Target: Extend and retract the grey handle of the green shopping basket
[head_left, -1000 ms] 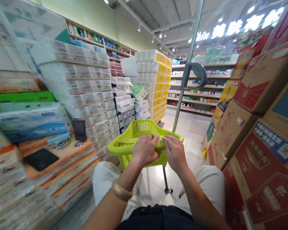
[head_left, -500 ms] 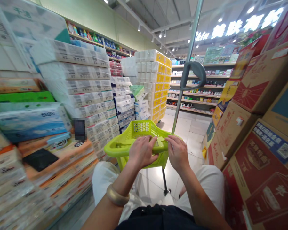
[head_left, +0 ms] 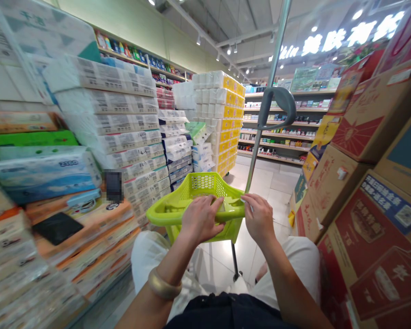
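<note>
A lime-green plastic shopping basket (head_left: 164, 214) with a perforated far wall stands in front of my knees. My left hand (head_left: 199, 220) is closed over its near rim, fingers on top and thumb underneath. At the basket's right corner, beside the metal pole, my right hand (head_left: 259, 218) has its fingers curled and pressed to the rim's end; the fingertips are partly hidden. The slanting metal pole (head_left: 254, 162) rises behind this corner and carries a grey looped handle (head_left: 289, 104). A dark leg with a caster (head_left: 237, 274) shows below the basket.
Wrapped tissue packs (head_left: 130, 116) are stacked high on the left. A dark flat device (head_left: 57, 227) lies on orange packs there. Cardboard cartons (head_left: 359, 119) line the right side. Yellow-and-white packs (head_left: 228, 123) stand ahead, with stocked shelves (head_left: 277, 143) farther back.
My right hand has shifted slightly right, and the basket's right corner has moved a little the same way. My left hand has moved slightly left, staying on the rim.
</note>
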A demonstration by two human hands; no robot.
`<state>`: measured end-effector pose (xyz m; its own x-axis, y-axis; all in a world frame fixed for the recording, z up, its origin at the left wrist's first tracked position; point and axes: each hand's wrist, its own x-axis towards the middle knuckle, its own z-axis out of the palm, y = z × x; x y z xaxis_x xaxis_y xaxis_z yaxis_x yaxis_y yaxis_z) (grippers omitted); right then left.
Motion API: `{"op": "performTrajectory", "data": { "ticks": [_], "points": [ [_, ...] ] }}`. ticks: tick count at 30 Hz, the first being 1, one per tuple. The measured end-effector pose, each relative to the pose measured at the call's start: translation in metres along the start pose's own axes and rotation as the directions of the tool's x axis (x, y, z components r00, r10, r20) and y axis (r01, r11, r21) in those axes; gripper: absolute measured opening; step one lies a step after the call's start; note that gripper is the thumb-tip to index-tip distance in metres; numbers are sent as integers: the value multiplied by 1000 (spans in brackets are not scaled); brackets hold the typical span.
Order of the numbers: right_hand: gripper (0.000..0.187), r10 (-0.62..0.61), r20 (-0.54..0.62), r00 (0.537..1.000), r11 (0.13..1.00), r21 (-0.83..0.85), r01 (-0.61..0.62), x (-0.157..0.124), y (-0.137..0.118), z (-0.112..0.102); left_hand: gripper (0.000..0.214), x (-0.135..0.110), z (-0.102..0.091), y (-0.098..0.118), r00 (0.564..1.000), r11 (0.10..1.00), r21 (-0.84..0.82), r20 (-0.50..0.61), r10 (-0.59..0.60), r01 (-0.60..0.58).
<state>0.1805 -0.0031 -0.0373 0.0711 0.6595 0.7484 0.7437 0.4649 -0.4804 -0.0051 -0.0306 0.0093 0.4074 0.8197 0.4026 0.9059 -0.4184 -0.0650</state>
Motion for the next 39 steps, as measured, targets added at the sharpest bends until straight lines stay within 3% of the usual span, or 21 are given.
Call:
{"op": "performTrajectory", "data": {
  "ticks": [3, 8, 15, 18, 22, 28, 30, 35, 39],
  "points": [
    [30, 15, -30, 999, 1000, -14, -16, 0, 1, 0, 64, 0, 0, 0, 1000, 1000, 3, 1, 0, 0],
    [29, -143, 78, 987, 988, 62, 138, -7, -19, 8, 62, -1, 1, 1, 1000, 1000, 5, -5, 9, -9],
    [30, 39, -39, 998, 999, -19, -40, 1, 7, -1, 65, -1, 1, 0, 1000, 1000, 10, -1, 6, -6],
    [30, -7, -35, 999, 1000, 5, 7, -2, 0, 2, 66, -1, 1, 0, 1000, 1000, 6, 5, 1, -1],
    [29, -135, 64, 989, 989, 69, 131, -6, -13, 7, 63, -1, 1, 0, 1000, 1000, 4, 7, 2, -2],
    [30, 45, -51, 998, 999, 7, -45, 4, 8, -1, 63, -2, 1, 0, 1000, 1000, -5, 2, 4, -4],
    [30, 36, -50, 998, 999, 4, -36, 2, 5, 0, 64, -1, 1, 0, 1000, 1000, -2, 4, 2, -2],
    [29, -143, 86, 986, 987, 87, 136, -7, -18, 7, 62, -1, 1, 1, 1000, 1000, 4, -1, -2, 2],
    [28, -38, 21, 999, 997, 65, 37, -1, -8, 3, 63, -2, 0, 1, 1000, 1000, 4, 5, 0, 0]
  ]
}}
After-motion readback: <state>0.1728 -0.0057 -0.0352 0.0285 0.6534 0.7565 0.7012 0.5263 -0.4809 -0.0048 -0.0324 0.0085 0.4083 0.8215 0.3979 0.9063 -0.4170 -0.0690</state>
